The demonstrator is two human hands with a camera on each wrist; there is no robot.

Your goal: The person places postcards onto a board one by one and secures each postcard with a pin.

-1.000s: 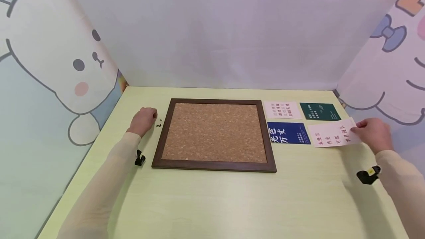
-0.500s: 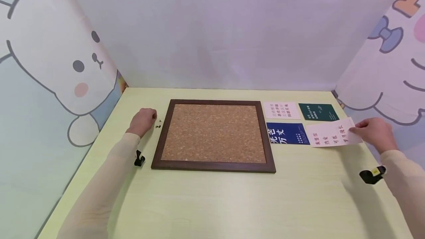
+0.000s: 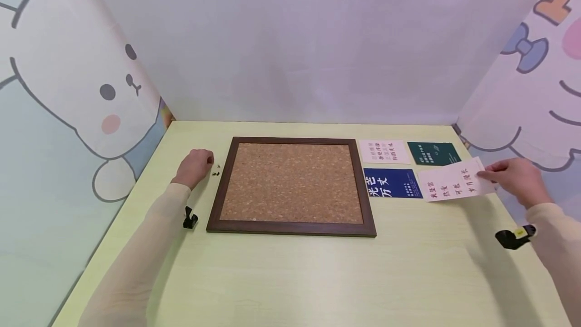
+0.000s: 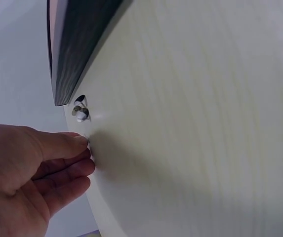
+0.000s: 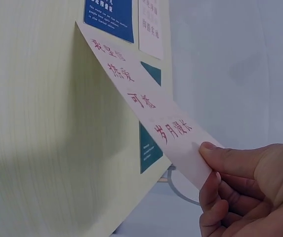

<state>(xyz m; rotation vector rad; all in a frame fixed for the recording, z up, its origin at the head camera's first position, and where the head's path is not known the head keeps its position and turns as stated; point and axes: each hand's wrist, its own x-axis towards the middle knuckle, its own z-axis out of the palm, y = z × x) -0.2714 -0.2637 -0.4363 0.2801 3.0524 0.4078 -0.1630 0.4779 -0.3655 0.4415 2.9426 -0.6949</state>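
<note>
My right hand (image 3: 522, 180) pinches the right end of a pink card (image 3: 456, 180) with red handwritten characters. That end is raised off the table; the far corner is low, near the blue card (image 3: 393, 183). My left hand (image 3: 193, 167) is low at the table, left of a cork board (image 3: 292, 183) in a dark brown frame. In the left wrist view its thumb and fingertips pinch a tiny dark-tipped thing, seemingly a push pin (image 4: 88, 141), mostly hidden by the fingers. Several more push pins (image 4: 82, 112) lie just beyond, near the frame's corner.
A paler pink card (image 3: 384, 151) and a dark green card (image 3: 434, 154) lie flat behind the blue and pink ones, right of the board. Pale wood table (image 3: 290, 276) runs toward me. A white cloth wall (image 3: 290, 54) and printed side panels (image 3: 68, 115) enclose it.
The pink card's right end has been lifted slightly higher, and my right wrist has shifted a little right. My left hand stays by the push pins. The head view has shifted slightly.
</note>
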